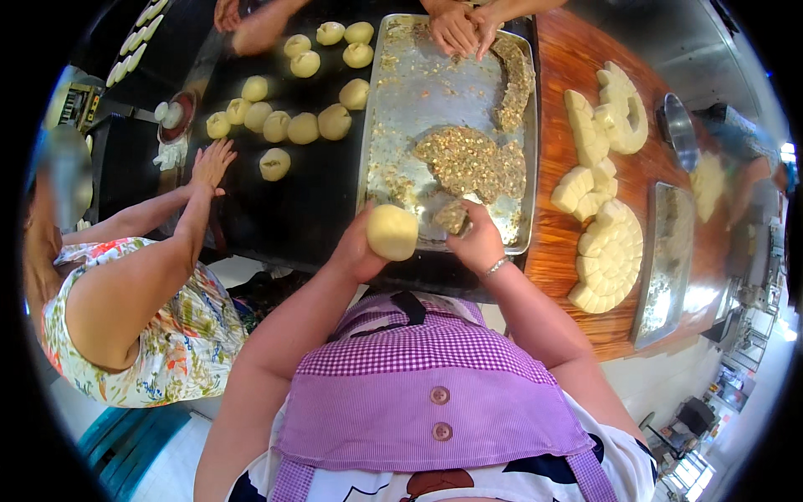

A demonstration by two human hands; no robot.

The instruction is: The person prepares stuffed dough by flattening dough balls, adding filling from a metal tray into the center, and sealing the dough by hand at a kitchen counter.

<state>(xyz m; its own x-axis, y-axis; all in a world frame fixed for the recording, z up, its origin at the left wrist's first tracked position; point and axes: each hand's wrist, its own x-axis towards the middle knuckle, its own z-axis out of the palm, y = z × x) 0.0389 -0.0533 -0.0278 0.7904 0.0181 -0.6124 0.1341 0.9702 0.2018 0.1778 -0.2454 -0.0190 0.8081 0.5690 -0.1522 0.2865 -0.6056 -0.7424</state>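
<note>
My left hand (358, 249) holds a smooth pale dough ball (392, 232) at the near edge of a metal tray (435, 92). My right hand (478, 241), with a bracelet at the wrist, grips a small lump of chopped, speckled filling (452, 217) over the tray's near right part. Just beyond it a larger mound of the same filling (464, 159) lies spread on the tray, with a long strip of it (512, 88) along the right side.
Several dough balls (304, 127) sit on the black worktop. Cut dough pieces (609, 255), another tray (661, 268) and a steel bowl (681, 130) are on the wooden board. A co-worker (134, 318) reaches in from the left; other people's hands (456, 29) are at the far edge.
</note>
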